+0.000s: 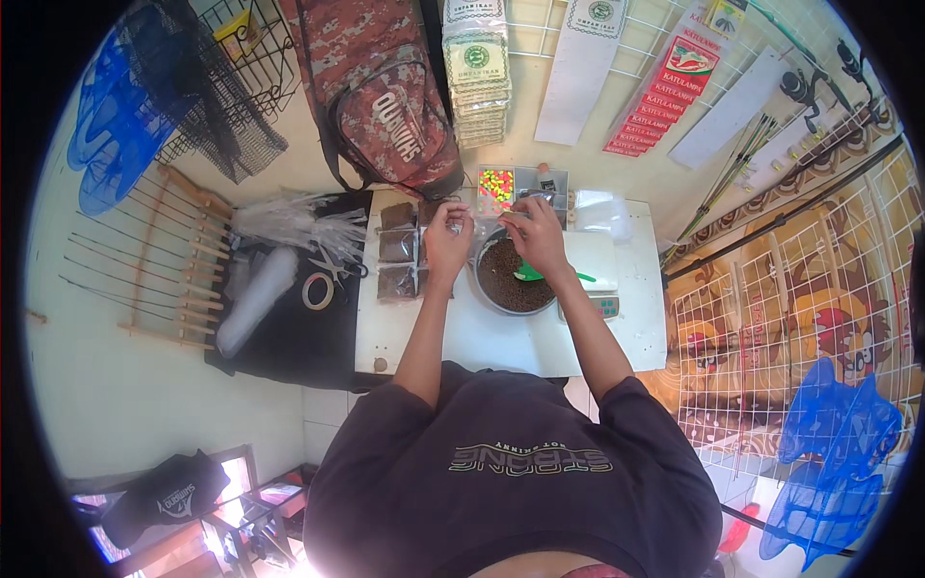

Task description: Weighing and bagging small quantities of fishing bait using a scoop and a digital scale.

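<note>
Above the far rim of a round bowl (479, 283) filled with brown pellets, my two hands face each other with fingers curled. A thin clear plastic bag (488, 229) shows between them. My left hand (449, 236) is closed on the bag's left side. The fingers of my right hand (536, 233) are pinched at its right side; the exact grip is too small to make out. A green scoop (527, 273) rests in the pellets, partly under my right wrist. Filled clear packets of brown pellets (396, 247) lie in rows left of the bowl.
Behind the bowl stands a compartment tray (559, 179) holding bright beads (496, 185). Clear bags (602, 214) lie at the right, and a scale (604, 307) sits nearer. On the black surface at left are scissors (335, 266), a tape roll (317, 290) and a plastic roll (255, 303).
</note>
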Action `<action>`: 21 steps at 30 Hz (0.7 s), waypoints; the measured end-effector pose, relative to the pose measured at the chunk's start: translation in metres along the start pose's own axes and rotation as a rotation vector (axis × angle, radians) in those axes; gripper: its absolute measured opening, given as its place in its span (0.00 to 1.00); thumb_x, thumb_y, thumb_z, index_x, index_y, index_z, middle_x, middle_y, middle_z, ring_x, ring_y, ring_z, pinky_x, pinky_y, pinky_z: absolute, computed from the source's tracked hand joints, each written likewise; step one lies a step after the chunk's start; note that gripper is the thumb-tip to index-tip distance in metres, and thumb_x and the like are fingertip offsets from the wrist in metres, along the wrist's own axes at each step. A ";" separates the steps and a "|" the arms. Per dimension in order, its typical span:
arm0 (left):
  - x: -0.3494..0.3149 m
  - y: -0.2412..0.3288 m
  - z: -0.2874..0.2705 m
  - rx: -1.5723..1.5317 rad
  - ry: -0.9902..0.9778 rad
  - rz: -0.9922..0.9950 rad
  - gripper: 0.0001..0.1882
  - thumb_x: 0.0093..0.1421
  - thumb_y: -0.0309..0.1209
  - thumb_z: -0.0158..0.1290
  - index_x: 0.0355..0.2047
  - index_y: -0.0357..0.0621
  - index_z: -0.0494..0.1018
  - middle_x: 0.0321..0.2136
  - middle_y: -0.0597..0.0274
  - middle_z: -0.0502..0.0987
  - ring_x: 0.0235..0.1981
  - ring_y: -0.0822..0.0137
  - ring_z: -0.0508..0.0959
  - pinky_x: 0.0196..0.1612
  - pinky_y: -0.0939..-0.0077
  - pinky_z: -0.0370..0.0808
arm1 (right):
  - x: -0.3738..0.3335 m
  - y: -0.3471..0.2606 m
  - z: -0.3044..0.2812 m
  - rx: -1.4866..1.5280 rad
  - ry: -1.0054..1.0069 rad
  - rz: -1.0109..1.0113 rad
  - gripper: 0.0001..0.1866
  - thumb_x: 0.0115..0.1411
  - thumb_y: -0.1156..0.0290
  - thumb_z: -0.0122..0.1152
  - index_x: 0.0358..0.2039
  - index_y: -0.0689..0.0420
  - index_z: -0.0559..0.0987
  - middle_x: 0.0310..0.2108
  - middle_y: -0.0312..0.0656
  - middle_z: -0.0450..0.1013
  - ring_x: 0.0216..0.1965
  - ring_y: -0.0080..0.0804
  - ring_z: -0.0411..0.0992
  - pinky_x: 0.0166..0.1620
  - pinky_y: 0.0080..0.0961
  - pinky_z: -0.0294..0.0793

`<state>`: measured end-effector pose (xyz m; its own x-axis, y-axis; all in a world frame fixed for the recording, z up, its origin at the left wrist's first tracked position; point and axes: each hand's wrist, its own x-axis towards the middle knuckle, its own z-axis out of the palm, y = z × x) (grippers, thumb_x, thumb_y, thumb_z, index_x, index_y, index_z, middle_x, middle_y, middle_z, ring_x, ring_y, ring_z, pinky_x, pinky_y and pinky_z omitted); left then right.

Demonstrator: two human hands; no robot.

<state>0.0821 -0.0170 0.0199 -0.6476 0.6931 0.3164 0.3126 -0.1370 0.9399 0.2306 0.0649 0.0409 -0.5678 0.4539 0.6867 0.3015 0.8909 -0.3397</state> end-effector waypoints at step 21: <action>-0.041 -0.025 0.023 0.017 -0.235 -0.074 0.10 0.53 0.29 0.58 0.35 0.43 0.73 0.28 0.69 0.77 0.31 0.79 0.74 0.28 0.84 0.65 | -0.099 0.045 -0.021 -0.609 -0.568 0.297 0.06 0.47 0.77 0.52 0.28 0.56 0.74 0.31 0.41 0.71 0.37 0.38 0.69 0.40 0.34 0.65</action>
<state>0.1169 -0.0259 -0.0195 -0.4908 0.8465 0.2062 0.2830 -0.0690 0.9566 0.3162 0.0599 -0.0288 -0.6474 0.7479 0.1466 0.7604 0.6467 0.0592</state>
